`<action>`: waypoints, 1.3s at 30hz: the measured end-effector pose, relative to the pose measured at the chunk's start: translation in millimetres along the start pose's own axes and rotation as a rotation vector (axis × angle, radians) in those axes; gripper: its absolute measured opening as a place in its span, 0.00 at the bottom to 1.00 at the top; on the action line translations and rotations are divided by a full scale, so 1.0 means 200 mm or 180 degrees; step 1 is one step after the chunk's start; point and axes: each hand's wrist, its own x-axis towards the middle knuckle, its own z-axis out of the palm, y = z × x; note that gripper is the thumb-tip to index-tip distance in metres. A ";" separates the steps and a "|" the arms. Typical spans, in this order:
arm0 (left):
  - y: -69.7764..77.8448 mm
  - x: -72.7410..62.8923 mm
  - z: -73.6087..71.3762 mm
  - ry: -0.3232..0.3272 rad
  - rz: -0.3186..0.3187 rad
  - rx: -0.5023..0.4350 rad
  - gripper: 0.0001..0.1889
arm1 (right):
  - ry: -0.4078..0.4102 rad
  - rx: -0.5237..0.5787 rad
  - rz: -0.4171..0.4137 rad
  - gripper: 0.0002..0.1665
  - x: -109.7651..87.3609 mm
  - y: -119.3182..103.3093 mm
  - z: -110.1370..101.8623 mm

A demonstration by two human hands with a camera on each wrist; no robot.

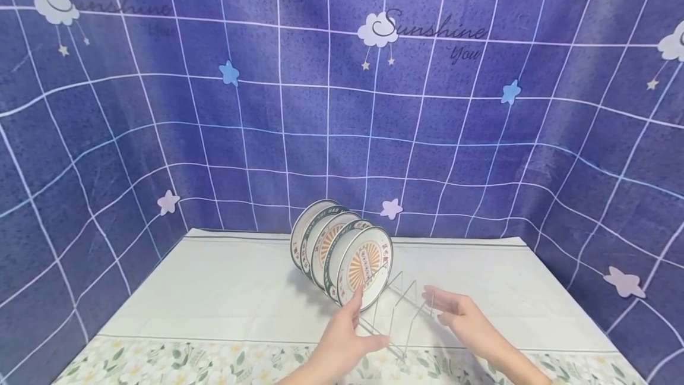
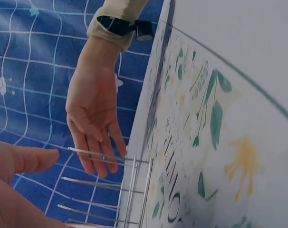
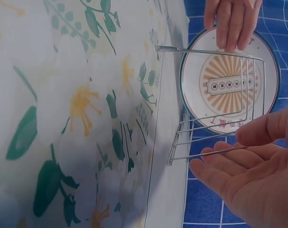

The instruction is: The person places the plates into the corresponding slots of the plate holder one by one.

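Several round plates (image 1: 376, 263) with dark green rims and an orange sunburst print stand on edge in a row, leaning in a wire dish rack (image 1: 392, 314). The rack's right-hand slots hold no plate. My left hand (image 1: 342, 337) is at the front plate, its fingers against the plate's lower face and its thumb held apart. At the rack's right end is my right hand (image 1: 462, 316), fingers fairly straight, thumb and fingers on either side of the end wire (image 3: 215, 152). Whether it touches the wire I cannot tell.
The rack stands on a white tabletop (image 1: 224, 290) with a floral strip (image 1: 214, 361) along its front. A blue checked curtain (image 1: 320, 106) with clouds and stars encloses the back and both sides.
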 end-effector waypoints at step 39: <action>-0.06 -0.04 -0.23 -0.0139 -0.0052 0.0095 0.59 | -0.0689 0.0391 0.0034 0.43 -0.07 -0.15 0.16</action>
